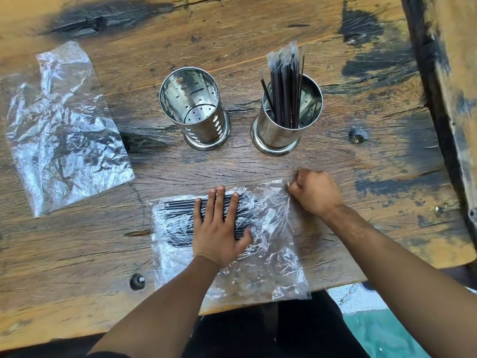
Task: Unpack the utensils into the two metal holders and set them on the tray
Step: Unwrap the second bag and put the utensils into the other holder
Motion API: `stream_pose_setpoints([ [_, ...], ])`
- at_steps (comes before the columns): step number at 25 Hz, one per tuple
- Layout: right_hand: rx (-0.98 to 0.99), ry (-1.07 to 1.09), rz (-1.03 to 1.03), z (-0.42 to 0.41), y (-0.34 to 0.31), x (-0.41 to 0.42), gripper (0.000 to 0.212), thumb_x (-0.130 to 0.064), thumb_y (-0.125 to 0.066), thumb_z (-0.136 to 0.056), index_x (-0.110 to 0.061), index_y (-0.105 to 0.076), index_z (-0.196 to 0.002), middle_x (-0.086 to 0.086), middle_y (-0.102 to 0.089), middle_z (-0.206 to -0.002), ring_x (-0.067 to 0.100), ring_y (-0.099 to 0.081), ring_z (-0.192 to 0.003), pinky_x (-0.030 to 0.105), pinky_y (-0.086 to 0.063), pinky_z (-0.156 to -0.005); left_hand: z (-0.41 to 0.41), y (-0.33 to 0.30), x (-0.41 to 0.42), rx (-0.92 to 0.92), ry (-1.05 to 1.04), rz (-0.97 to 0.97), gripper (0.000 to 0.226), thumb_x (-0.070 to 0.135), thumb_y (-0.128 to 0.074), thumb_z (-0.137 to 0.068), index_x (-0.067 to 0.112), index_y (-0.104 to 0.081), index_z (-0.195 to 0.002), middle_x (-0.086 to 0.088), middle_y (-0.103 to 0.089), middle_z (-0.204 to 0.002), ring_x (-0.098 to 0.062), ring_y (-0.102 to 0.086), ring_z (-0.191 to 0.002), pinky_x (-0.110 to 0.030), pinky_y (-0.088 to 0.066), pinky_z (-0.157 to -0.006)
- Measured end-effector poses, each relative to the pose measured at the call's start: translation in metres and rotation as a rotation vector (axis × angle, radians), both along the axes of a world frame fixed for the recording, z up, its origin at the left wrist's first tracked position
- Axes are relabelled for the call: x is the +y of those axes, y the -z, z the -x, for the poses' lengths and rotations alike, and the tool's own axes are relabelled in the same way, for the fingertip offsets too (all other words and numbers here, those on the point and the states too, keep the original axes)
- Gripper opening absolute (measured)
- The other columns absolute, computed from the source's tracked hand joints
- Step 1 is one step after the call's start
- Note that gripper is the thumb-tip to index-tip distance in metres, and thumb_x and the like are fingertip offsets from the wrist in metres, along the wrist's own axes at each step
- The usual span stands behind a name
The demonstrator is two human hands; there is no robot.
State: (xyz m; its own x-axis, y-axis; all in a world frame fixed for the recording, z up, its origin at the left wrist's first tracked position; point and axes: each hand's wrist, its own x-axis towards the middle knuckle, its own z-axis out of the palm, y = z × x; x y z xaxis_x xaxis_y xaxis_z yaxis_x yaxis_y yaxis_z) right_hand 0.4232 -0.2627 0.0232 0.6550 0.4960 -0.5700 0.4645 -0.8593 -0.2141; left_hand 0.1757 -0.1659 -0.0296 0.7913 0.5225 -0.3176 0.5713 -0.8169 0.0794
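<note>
Two perforated metal holders stand upright on the wooden table. The left holder is empty. The right holder holds several thin black sticks, some in clear wrappers. Near the table's front edge lies a clear plastic bag with a bundle of black sticks inside its far left part. My left hand lies flat, fingers spread, pressing the bundle through the plastic. My right hand is closed, pinching the bag's far right corner. No tray is in view.
A crumpled empty plastic bag lies flat at the table's left. A raised wooden beam runs along the right side. The table's front edge is just below the bag, with a teal floor beyond.
</note>
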Motion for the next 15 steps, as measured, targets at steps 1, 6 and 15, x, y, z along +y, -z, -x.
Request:
stream_pose_setpoints([
  [1,0.034,0.071,-0.025,0.000,-0.001,-0.003,0.031,-0.044,-0.061,-0.092,-0.017,-0.057,-0.078,0.000,-0.063,-0.071,0.024,-0.061,-0.076,0.029,-0.042,-0.066,0.000,0.000,0.000,0.000,-0.002,0.001,0.089,0.069,-0.033,-0.091,0.019,-0.020,-0.163,-0.017,-0.014,-0.170,-0.034,-0.011,-0.158,-0.062,-0.011,-0.124],
  [6,0.258,0.335,-0.199,0.017,-0.014,-0.017,0.037,-0.050,-0.057,-0.096,-0.018,-0.067,-0.081,0.001,-0.073,-0.075,0.014,-0.066,-0.069,0.026,-0.045,-0.062,-0.001,-0.001,0.000,0.005,0.000,0.005,0.089,0.070,-0.031,-0.091,0.019,-0.020,-0.163,-0.017,-0.013,-0.170,-0.033,-0.012,-0.158,-0.062,-0.012,-0.124],
  [15,0.183,0.308,-0.180,0.036,-0.013,-0.021,0.066,-0.079,-0.046,-0.088,-0.018,-0.067,-0.075,-0.004,-0.068,-0.062,0.012,-0.064,-0.059,0.027,-0.049,-0.063,-0.002,-0.002,0.000,0.005,-0.009,0.016,0.089,0.069,-0.034,-0.091,0.020,-0.018,-0.163,-0.017,-0.012,-0.170,-0.034,-0.010,-0.158,-0.061,-0.008,-0.125],
])
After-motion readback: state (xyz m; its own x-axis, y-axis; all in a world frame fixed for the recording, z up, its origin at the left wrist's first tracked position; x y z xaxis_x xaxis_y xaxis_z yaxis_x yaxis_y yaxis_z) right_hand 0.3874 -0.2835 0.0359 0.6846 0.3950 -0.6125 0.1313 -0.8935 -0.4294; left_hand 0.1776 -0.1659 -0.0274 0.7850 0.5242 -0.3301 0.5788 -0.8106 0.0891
